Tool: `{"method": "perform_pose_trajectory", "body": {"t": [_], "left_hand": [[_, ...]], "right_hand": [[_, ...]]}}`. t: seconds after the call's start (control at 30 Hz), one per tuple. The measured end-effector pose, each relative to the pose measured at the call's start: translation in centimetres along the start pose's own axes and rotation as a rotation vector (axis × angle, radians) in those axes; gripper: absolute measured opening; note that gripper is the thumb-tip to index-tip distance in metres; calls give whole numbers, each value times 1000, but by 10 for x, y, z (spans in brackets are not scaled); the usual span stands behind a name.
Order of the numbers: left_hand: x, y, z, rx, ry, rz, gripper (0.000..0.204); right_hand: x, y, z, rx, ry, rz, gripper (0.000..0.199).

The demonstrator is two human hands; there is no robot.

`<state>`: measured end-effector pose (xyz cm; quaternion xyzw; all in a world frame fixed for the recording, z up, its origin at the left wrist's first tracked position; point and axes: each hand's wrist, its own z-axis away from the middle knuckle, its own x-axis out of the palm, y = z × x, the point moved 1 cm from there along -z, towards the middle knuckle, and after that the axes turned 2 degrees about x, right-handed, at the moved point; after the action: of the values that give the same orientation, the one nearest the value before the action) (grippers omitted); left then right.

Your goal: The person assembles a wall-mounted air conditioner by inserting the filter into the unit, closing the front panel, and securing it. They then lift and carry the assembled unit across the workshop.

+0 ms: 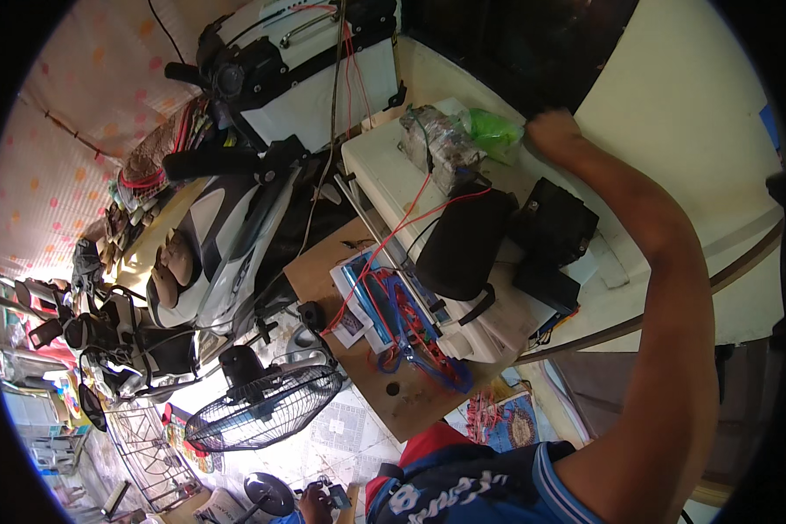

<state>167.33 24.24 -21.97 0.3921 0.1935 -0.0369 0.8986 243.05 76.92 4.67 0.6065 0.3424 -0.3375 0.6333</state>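
Forearm [639, 199] of the right arm angled up and leftward from a bent elbow; upper arm [655, 402] emerges from a dark blue sleeve with striped cuff [557, 489]. Right hand [553, 135] at the lower edge of a dark, glossy panel [506, 52]; contact uncertain. Fingers appear curled, detail poor; cannot tell whether they grip anything. Just left of the hand: translucent green plastic bag [496, 134], then a block in crumpled, greyish plastic wrap [437, 144]. Below the hand: black boxy case [555, 223]. Farther down-left: black rounded, elongated case [463, 244]. Well apart, lower left: black wire-caged fan [271, 410].
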Motion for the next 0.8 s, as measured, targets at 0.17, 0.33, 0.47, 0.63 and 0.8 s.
{"method": "perform_pose_trajectory", "body": {"t": [0.17, 0.33, 0.47, 0.63, 0.8], "left_hand": [[6, 3, -6, 68, 45, -134, 16], [4, 1, 16, -300, 193, 406, 21], [2, -6, 36, -315, 252, 466, 22], [-4, -19, 44, -20, 135, 29, 22], [-4, 14, 35, 118, 68, 298, 21]], "right_hand": [[12, -2, 4, 25, -83, 90, 22], [12, -8, 5, -11, -118, 124, 26], [34, -1, -1, -51, -49, 181, 26], [63, 48, -26, -153, 100, 52, 25], [-9, 104, -11, 93, 364, -443, 43]]}}
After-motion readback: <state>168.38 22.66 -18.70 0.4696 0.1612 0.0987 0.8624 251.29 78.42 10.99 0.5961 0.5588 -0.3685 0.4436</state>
